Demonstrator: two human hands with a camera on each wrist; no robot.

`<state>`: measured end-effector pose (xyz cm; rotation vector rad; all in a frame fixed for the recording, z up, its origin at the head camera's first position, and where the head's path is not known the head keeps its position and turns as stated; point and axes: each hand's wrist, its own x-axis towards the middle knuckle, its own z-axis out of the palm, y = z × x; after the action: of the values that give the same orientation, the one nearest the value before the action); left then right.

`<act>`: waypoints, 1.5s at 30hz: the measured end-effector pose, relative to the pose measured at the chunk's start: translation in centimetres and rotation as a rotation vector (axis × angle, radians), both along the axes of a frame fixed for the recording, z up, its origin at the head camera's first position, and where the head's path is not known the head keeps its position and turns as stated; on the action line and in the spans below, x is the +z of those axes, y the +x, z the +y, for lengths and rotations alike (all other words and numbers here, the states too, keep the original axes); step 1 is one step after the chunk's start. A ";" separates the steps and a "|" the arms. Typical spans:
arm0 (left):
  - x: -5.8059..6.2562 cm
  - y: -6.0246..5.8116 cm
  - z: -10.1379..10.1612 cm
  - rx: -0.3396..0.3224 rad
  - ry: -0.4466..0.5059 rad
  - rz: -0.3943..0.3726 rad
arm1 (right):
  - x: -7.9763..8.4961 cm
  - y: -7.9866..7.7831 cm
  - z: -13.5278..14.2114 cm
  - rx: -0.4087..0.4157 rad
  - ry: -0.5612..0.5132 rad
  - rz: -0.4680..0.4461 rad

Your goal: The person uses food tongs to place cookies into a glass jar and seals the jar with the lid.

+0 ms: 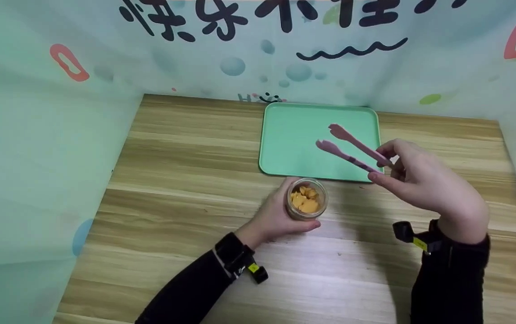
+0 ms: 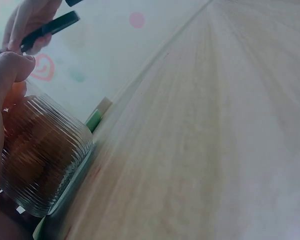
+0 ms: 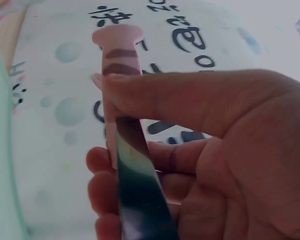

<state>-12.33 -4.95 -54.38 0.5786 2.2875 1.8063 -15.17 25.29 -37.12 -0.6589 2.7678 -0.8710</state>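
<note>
My left hand (image 1: pixel 276 213) grips a ribbed clear jar (image 1: pixel 325 204) around its side; the mouth faces up, and orange-yellow pieces (image 1: pixel 305 200) lie inside. In the left wrist view the ribbed jar (image 2: pixel 45 155) stands at the left, with the thumb over its upper part. My right hand (image 1: pixel 420 175) holds a pair of tongs (image 1: pixel 352 148) with pink tips and a metal handle, thumb on one arm and fingers on the other. Their tips are spread apart with nothing between them, overlapping the tray in the head view. The right wrist view shows the thumb pressing along the tongs (image 3: pixel 137 165).
A mint-green tray (image 1: pixel 285 139) lies at the back of the wood-grain table (image 1: pixel 172 193), just beyond the jar. A printed cloth (image 1: pixel 240 63) hangs behind the table and along its sides. Each wrist wears a black strap with a small camera (image 1: pixel 404 231).
</note>
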 end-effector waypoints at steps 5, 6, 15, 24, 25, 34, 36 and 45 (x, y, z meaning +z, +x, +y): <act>-0.1 -0.1 0.1 0.004 -0.003 0.013 | -1.5 -0.9 0.0 -0.065 0.006 0.004; 0.0 0.0 0.1 0.006 -0.004 0.011 | -1.9 -1.0 -0.1 -0.087 0.004 -0.003; -0.2 0.1 0.0 0.018 -0.009 0.008 | -5.4 -2.1 0.3 -0.264 -0.056 -0.029; -0.1 0.1 0.1 0.015 -0.007 -0.007 | -8.5 -4.5 2.8 -0.471 -0.022 -0.012; -0.1 0.1 0.1 0.017 -0.010 -0.010 | -8.8 -4.7 3.2 -0.490 -0.022 -0.009; 0.0 0.1 0.1 0.016 -0.002 -0.019 | -9.6 -5.8 5.9 -0.624 -0.013 -0.034; 0.0 0.0 0.2 0.014 0.001 -0.010 | -9.6 -5.9 6.8 -0.663 -0.011 -0.053; 0.0 0.0 0.1 0.007 0.003 0.006 | -10.3 -6.2 10.2 -0.808 0.016 -0.115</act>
<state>-12.29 -4.87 -54.42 0.5779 2.2936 1.8145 -21.39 35.50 -47.45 0.5555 2.9097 -0.9510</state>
